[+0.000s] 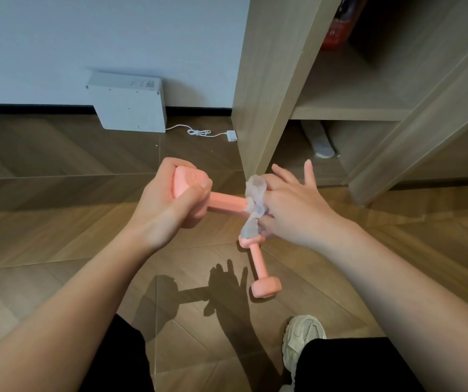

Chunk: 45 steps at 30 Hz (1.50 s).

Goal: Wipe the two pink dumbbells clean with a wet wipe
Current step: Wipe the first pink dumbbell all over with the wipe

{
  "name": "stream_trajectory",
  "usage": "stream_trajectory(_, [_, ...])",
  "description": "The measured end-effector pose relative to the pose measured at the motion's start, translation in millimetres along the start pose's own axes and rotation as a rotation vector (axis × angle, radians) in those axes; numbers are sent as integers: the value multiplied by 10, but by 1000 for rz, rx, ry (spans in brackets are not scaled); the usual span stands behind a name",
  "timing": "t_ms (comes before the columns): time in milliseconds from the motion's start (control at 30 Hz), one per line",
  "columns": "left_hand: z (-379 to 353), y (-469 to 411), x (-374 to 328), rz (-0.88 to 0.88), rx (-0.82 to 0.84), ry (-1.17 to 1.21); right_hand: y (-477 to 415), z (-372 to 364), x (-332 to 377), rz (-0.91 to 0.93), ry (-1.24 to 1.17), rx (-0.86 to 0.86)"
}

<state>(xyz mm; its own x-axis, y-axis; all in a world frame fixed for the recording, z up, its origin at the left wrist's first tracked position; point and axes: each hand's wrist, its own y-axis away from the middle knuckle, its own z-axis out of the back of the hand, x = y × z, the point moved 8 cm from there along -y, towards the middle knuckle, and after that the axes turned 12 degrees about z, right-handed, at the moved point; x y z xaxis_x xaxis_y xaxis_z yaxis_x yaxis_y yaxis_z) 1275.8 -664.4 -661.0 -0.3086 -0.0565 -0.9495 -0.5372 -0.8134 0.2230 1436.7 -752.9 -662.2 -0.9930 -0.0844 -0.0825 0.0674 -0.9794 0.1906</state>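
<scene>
I hold one pink dumbbell level in the air above the floor. My left hand grips its left head, fingers curled round it. My right hand pinches a crumpled translucent wet wipe against the right end of the bar; two fingers stick out straight. That dumbbell's right head is hidden behind the wipe and my hand. The second pink dumbbell lies on the wooden floor just below, its upper head partly covered by the hanging wipe.
A wooden shelf unit stands close behind the hands, with a slipper beneath it. A white box leans on the wall, and a white cable with charger lies beside it. My shoe is at the bottom.
</scene>
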Motion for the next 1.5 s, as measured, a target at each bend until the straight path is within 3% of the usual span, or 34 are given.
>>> stream_trajectory(133, [-110, -15, 0, -42, 29, 5, -107, 36, 119, 73, -201, 25])
stream_trajectory(233, [-189, -63, -48, -76, 48, -63, -189, 60, 256, 118, -182, 64])
stream_trajectory(367, [-297, -50, -106, -131, 90, -122, -231, 78, 386, 95, -272, -16])
stream_trajectory(600, [-197, -129, -14, -1, 75, -58, -109, -167, 36, 53, -64, 120])
stream_trajectory(767, [-319, -248, -13, 13, 19, -72, -332, -255, -62, 132, -96, 80])
stream_trajectory(967, [-786, -473, -92, 21, 82, -215, -411, -373, -191, 116, -600, -22])
stream_trajectory(1100, [-861, -684, -158, 166, 163, -270, -222, -745, -611, 126, -376, 178])
stream_trajectory(1200, [-823, -878, -203, 205, 190, -356, -257, -959, -785, 117, -405, 162])
stream_trajectory(1367, [-663, -1361, -40, 276, 149, -341, -583, -1286, -753, 7, -1029, 258])
stream_trajectory(1500, [-547, -1918, 394, 442, 59, -81, -879, -1565, -773, -121, -1263, 346])
